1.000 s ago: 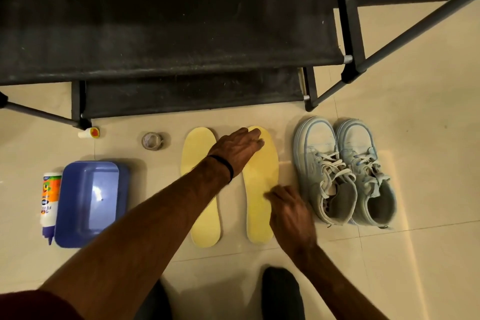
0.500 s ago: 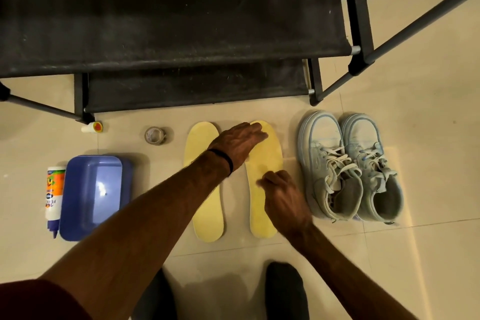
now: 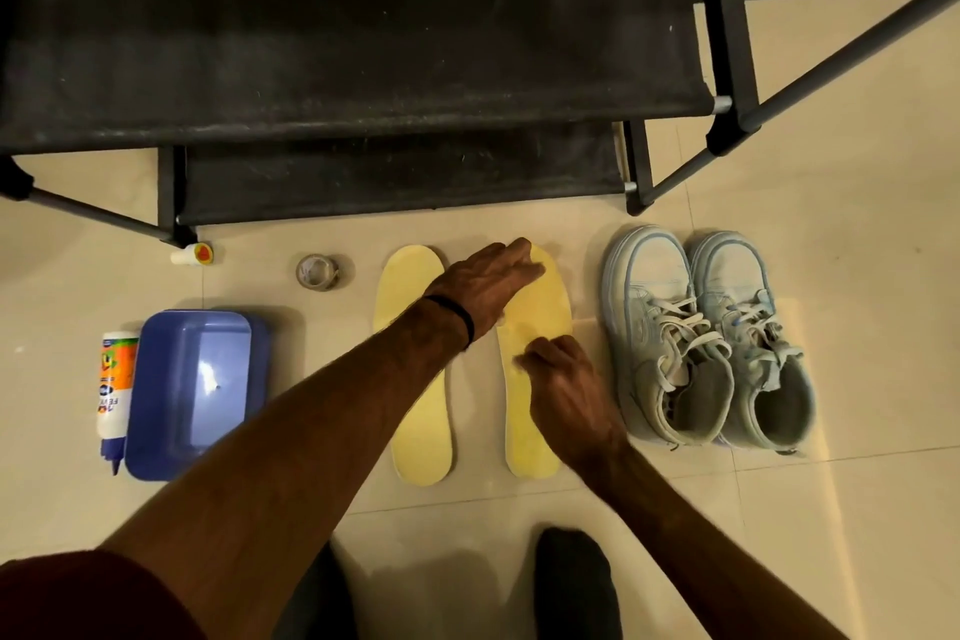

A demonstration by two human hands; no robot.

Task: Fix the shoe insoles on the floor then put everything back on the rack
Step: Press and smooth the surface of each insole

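Two yellow insoles lie side by side on the tiled floor: the left insole (image 3: pixel 422 426) and the right insole (image 3: pixel 543 309). My left hand (image 3: pixel 488 283) lies flat with straight fingers on the toe end of the right insole, and its forearm crosses over the left insole. Fingertips of my right hand (image 3: pixel 566 395) press on the middle of the same insole. A pair of pale blue sneakers (image 3: pixel 670 327) stands just right of the insoles, laces loose. The black shoe rack (image 3: pixel 363 68) stands behind everything.
A blue plastic tub (image 3: pixel 197 379) sits at the left with a white glue bottle (image 3: pixel 114 390) lying beside it. A tape roll (image 3: pixel 317 271) and a small glue tube (image 3: pixel 193 255) lie near the rack's foot. My dark-socked feet (image 3: pixel 571 582) are at the bottom.
My right hand has slid up the right insole from near the heel to its middle. My left hand has stayed on the toe end.
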